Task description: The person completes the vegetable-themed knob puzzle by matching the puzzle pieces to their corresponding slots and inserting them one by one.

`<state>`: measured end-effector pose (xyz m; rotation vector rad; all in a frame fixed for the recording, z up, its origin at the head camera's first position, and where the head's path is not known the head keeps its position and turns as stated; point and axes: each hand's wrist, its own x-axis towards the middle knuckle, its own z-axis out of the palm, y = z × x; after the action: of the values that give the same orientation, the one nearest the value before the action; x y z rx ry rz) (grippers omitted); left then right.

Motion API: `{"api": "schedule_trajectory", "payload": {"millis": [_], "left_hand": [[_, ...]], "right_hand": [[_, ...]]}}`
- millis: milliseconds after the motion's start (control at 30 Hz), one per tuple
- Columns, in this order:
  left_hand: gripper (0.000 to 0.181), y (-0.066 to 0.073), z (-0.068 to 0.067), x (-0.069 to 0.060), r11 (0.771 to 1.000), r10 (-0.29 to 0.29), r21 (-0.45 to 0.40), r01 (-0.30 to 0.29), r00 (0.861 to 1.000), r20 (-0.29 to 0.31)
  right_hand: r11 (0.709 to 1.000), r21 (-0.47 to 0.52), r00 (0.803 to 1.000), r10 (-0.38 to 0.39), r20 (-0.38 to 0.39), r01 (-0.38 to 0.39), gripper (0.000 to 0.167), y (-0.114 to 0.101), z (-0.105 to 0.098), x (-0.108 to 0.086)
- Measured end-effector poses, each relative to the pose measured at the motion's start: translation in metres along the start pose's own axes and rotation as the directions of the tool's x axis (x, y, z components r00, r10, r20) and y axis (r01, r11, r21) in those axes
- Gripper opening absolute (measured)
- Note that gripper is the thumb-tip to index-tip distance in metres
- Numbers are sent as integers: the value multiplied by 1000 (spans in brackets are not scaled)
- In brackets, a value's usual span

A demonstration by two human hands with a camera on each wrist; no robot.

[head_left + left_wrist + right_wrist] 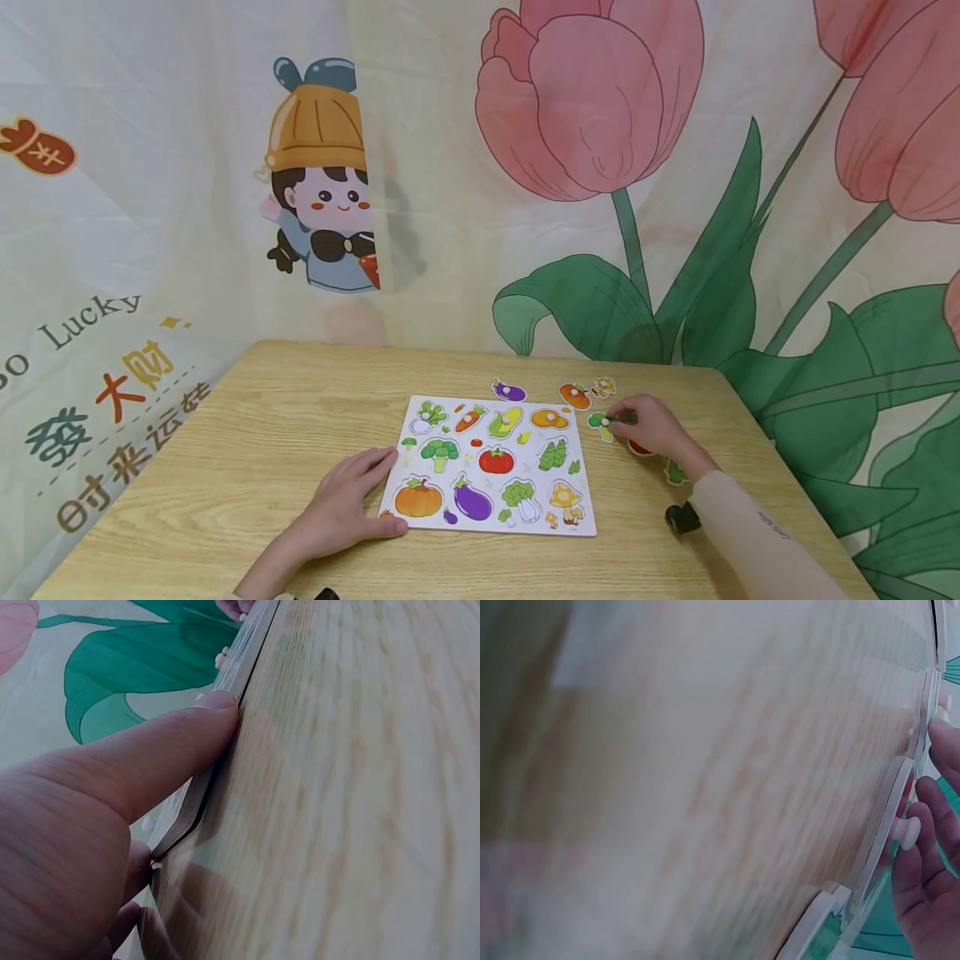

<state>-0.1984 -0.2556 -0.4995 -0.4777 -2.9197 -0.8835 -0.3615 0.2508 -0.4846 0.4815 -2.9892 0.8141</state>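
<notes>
A white puzzle board (480, 523) printed with vegetables lies flat on the table. My left hand (341, 504) rests at its near left corner, thumb against the near edge and fingers along the left edge. In the left wrist view the thumb (172, 742) presses on the board's rim. My right hand (652, 429) reaches beyond the board's right side and pinches the knob of a broccoli piece (597, 419), which lies on the table. Beneath that hand is a red piece (639, 448), mostly covered; its white knob (907, 833) shows close to the fingers in the right wrist view.
An eggplant piece (509, 390) lies behind the board. A pumpkin piece (573, 396) and a mushroom piece (603, 387) lie near its far right corner. One green piece (676, 472) is partly behind the right forearm. A printed cloth (435, 208) hangs behind the table (300, 400).
</notes>
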Motion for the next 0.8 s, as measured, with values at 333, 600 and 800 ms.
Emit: {"api": "schedule_trajectory", "payload": {"millis": [333, 600, 800], "left_hand": [[108, 1, 0, -1, 1000, 4, -1, -4, 1000, -5], [108, 1, 0, -1, 1000, 6, -12, -6, 1000, -6], [108, 0, 1, -1, 1000, 10, -10, -10, 1000, -7]], "right_hand": [[999, -24, 999, -38, -18, 38, 11, -7, 2, 0], [999, -41, 999, -34, -18, 33, 5, -11, 3, 0], [997, -39, 997, -66, -35, 64, 7, -25, 1, -1]]}}
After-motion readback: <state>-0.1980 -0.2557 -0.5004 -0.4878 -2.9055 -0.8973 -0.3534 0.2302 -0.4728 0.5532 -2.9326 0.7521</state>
